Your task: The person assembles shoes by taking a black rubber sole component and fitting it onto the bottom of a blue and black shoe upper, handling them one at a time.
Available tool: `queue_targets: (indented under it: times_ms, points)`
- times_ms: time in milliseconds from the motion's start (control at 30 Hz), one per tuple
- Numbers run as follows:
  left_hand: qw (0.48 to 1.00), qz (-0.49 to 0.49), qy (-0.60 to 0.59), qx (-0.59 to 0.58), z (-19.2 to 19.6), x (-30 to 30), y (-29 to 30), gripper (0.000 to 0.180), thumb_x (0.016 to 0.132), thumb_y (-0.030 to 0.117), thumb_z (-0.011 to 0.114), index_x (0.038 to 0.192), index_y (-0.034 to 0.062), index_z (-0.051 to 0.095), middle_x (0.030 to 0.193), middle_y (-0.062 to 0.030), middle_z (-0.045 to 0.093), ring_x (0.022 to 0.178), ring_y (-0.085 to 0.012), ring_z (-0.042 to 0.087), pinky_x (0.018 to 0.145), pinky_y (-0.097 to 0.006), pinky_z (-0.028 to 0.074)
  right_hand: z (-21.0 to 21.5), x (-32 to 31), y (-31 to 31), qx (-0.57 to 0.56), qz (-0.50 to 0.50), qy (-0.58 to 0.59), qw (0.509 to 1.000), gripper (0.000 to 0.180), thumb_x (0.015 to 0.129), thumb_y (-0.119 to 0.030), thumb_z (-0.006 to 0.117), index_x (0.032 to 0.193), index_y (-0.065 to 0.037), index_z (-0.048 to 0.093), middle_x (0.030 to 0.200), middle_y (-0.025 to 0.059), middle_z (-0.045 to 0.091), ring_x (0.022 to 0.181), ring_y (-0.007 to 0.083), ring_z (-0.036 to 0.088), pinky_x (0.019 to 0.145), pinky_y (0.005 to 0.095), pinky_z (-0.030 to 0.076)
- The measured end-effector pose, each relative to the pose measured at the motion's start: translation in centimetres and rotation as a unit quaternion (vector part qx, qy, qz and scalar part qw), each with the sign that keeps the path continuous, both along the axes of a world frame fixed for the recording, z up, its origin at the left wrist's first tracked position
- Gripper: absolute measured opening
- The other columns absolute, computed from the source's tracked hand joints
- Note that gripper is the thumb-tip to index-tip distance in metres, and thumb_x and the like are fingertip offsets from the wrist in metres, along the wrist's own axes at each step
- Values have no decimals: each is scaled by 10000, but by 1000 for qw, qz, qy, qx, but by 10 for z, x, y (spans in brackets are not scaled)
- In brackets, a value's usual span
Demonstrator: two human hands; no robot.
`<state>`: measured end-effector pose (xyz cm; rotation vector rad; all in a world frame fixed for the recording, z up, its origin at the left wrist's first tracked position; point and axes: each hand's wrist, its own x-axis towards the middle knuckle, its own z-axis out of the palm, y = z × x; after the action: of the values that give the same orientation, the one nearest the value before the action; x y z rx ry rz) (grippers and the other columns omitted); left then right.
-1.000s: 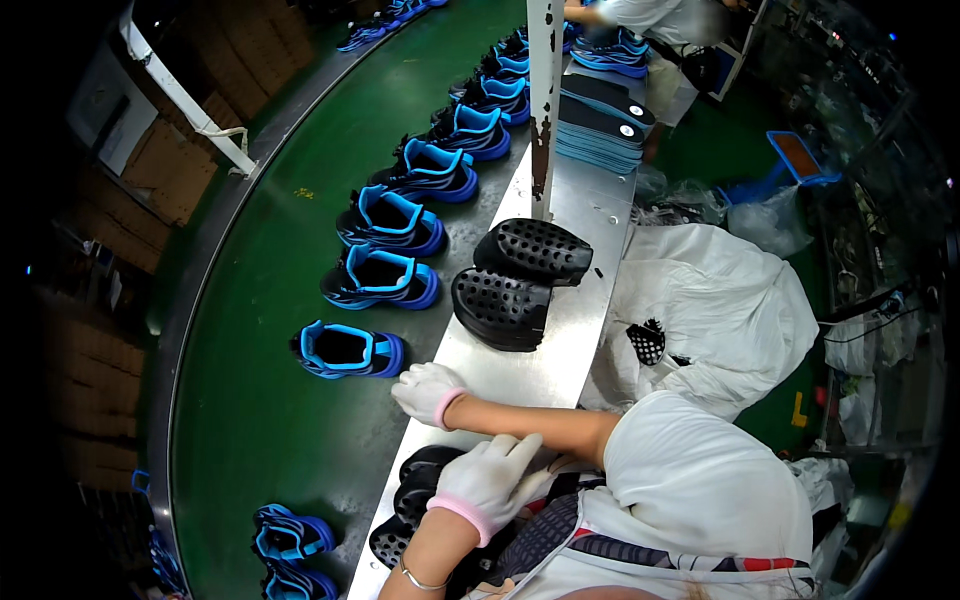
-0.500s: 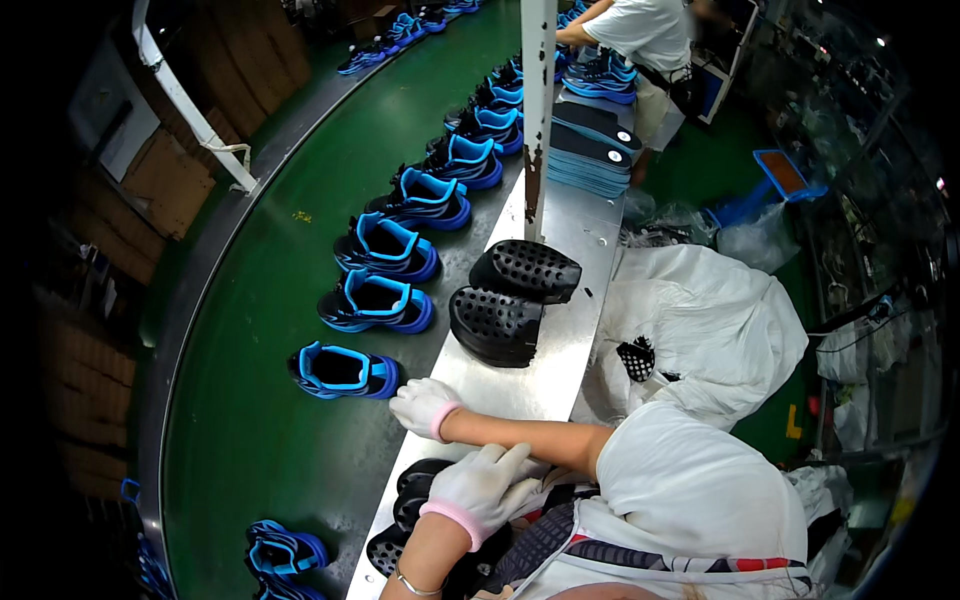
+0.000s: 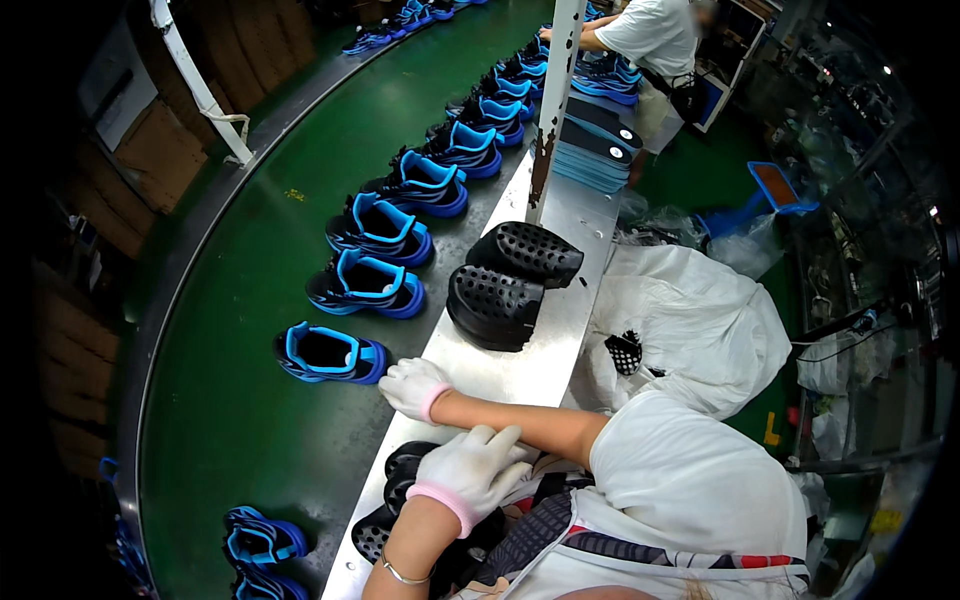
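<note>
My right hand (image 3: 415, 390), in a white glove with a pink cuff, rests at the metal bench's left edge. Its fingers are slightly bent and hold nothing visible. Just beyond its fingertips a black-and-blue sports shoe (image 3: 330, 355) sits on the green belt, its heel close to them. My left hand (image 3: 468, 478), gloved alike, has loosely spread fingers beside my right forearm and partly covers some black perforated clog-like pieces (image 3: 372, 535). Two more black perforated clog-like pieces (image 3: 495, 305) stand farther up the bench.
A curving green conveyor belt (image 3: 230, 400) carries a row of similar shoes (image 3: 375, 230). A white post (image 3: 555, 110) rises from the metal bench (image 3: 500, 385). Behind it lie stacked insoles (image 3: 590, 155). A large white sack (image 3: 690, 320) stands right. Another person (image 3: 650, 40) works at the far end.
The whole view has shifted slightly, so most nearby things appear a little higher and farther left. Both hands keep nearly the same pose; nothing has been picked up or let go.
</note>
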<state>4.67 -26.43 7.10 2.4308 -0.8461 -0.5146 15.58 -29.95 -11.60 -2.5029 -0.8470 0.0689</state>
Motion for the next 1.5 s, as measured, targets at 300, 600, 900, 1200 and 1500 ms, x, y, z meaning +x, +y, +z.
queue_targets:
  times_ms: [300,600,900,1200,1500]
  points:
    - [1000,-5,-10,-12,0,-2,2,295,902,373,585,1070,131,580,940,-126,611,872,-311,640,718,-431,518,-4,0,0,9,-4,-11,1000,209,902,-238,504,858,-110,664,911,100,664,925,281,624,837,398,488]
    - [999,4,-9,-37,-2,5,0,280,891,362,600,1038,124,605,926,-120,616,850,-314,642,707,-434,518,-8,6,-2,51,-12,-63,997,196,884,-230,519,791,-111,643,831,103,641,844,294,611,782,415,486]
    - [1000,2,7,-23,-6,-1,6,337,897,386,588,1119,132,592,977,-140,634,873,-333,647,729,-428,524,-13,2,1,34,-5,-36,999,184,880,-226,513,813,-106,635,866,105,645,888,290,610,809,411,485]
    - [999,-6,35,-2,-8,-1,6,442,871,376,627,1211,96,595,1044,-155,648,917,-346,641,755,-423,528,-18,3,1,28,-10,-35,999,210,899,-230,493,822,-104,642,878,110,650,910,291,608,837,412,475]
    - [999,-2,45,14,-7,0,6,447,876,385,619,1217,96,592,1066,-156,640,924,-348,639,773,-419,527,-13,3,0,31,-13,-33,999,207,895,-234,505,806,-105,641,867,112,650,905,292,609,829,408,478]
